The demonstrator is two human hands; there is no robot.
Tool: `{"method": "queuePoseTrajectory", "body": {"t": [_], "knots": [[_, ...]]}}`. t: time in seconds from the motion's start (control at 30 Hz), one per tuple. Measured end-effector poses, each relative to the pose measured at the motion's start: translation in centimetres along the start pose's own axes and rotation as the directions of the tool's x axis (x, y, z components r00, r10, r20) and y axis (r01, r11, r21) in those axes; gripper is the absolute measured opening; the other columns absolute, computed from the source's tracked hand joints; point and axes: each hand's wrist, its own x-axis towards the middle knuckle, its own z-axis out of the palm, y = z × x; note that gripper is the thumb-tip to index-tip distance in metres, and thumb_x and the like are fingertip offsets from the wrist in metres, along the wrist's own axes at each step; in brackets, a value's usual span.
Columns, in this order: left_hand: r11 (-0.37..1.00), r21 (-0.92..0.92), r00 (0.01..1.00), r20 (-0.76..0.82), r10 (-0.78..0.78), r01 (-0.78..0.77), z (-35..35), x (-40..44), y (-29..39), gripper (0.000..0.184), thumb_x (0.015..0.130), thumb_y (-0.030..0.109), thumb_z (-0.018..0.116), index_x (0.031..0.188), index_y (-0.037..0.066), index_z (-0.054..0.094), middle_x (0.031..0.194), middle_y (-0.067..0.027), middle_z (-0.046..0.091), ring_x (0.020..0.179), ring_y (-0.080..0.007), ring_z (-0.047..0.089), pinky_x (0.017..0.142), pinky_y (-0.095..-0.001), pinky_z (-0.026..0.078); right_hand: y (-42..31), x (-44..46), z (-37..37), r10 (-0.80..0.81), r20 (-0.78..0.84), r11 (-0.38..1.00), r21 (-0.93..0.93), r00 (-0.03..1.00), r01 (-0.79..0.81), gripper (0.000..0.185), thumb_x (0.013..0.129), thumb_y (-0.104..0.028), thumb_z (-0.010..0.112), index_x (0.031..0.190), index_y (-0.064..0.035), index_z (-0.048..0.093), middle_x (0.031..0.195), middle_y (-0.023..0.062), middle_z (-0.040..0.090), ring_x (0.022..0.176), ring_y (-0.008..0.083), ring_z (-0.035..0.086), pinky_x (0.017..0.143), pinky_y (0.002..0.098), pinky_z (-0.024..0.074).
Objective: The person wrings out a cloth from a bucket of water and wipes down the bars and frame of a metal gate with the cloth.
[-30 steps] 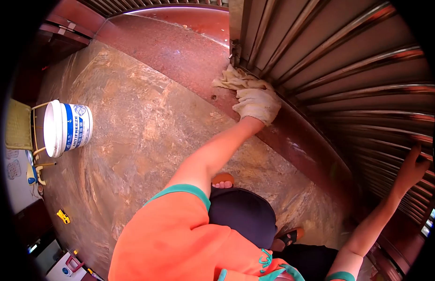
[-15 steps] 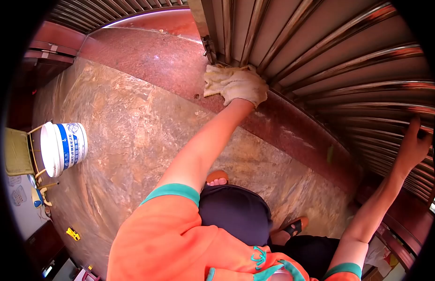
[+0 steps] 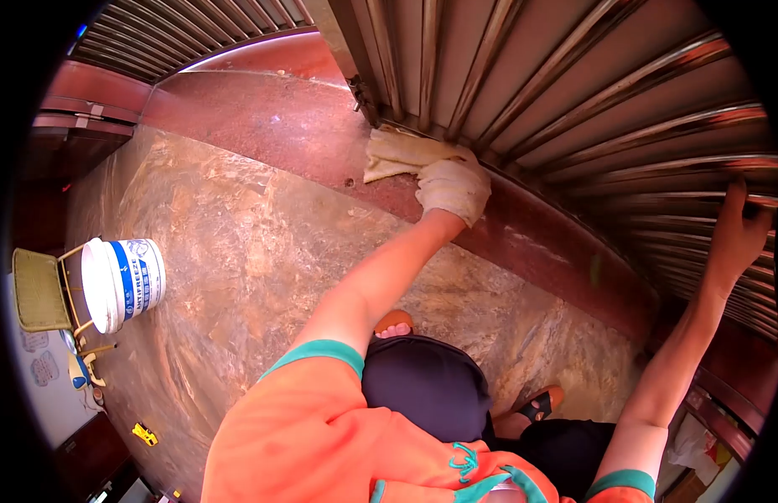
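Observation:
My left hand (image 3: pixel 454 188), in a pale work glove, presses a cream cloth (image 3: pixel 402 154) against the bottom edge of a ribbed metal door (image 3: pixel 565 92). Part of the cloth lies spread on the reddish sill (image 3: pixel 523 239) to the left of the glove, and the glove hides the rest. Bare and raised at the far right, my right hand (image 3: pixel 739 235) has its fingers curled at one of the door's shiny bars. Shadow partly hides these fingertips.
A white bucket (image 3: pixel 137 281) with blue lettering stands at the left, beside a chair (image 3: pixel 41 289) with a greenish seat. A small yellow object (image 3: pixel 144 434) lies on the marbled floor (image 3: pixel 213 335). My sandalled feet rest below the sill.
My left hand has slid right along the door's bottom edge, and the cloth has changed shape beside it. My right hand stays at the bars. The whole view has shifted slightly.

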Motion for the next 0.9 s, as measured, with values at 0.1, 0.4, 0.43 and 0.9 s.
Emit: {"method": "queuePoseTrajectory", "body": {"t": [0.1,0.4,0.43,0.9], "knots": [[0.998,-0.032,0.998,-0.034,0.06,-0.061,-2.8,-0.1,0.0,0.033,0.079,0.02,0.049,0.096,-0.006,0.059,0.086,-0.0208,0.063,0.082,-0.0298,0.063,0.062,-0.0409,0.049,-0.5,-0.2,-0.3,0.017,-0.005,1.0,-0.002,1.0,-0.017,0.054,0.074,-0.042,0.061,0.095,0.007,0.057,0.098,0.0209,0.061,0.092,0.0319,0.058,0.081,0.0365,0.043],[0.954,-0.279,0.976,0.211,-0.054,0.113,-7.0,-0.2,-0.4,0.052,0.076,0.026,0.058,0.119,0.0,0.045,0.105,-0.0213,0.058,0.091,-0.0387,0.059,0.066,-0.0452,0.051,-0.9,-0.2,-0.1,-0.073,-0.081,0.992,-0.113,0.994,0.063,0.052,0.074,-0.047,0.059,0.09,0.0026,0.06,0.085,0.014,0.064,0.081,0.0262,0.06,0.076,0.0338,0.044],[0.966,-0.207,0.949,0.303,-0.084,0.152,-8.9,-0.3,0.0,0.061,0.073,0.03,0.062,0.124,0.002,0.042,0.109,-0.0202,0.057,0.095,-0.0378,0.058,0.071,-0.0483,0.05,-1.5,-0.3,-0.2,-0.047,-0.079,0.995,-0.086,0.996,0.04,0.054,0.073,-0.048,0.059,0.091,0.002,0.061,0.09,0.0154,0.064,0.086,0.029,0.06,0.08,0.0349,0.0437],[0.999,-0.033,0.968,0.251,-0.001,0.01,-7.1,-0.7,2.6,0.025,0.078,0.021,0.052,0.092,0.005,0.066,0.094,-0.0174,0.064,0.085,-0.0331,0.062,0.064,-0.0451,0.048,-1.8,-0.4,0.0,0.023,-0.048,1.0,0.022,0.999,-0.022,0.05,0.07,-0.046,0.061,0.086,0.0014,0.059,0.083,0.0157,0.063,0.082,0.0296,0.06,0.076,0.0348,0.0442]]}}
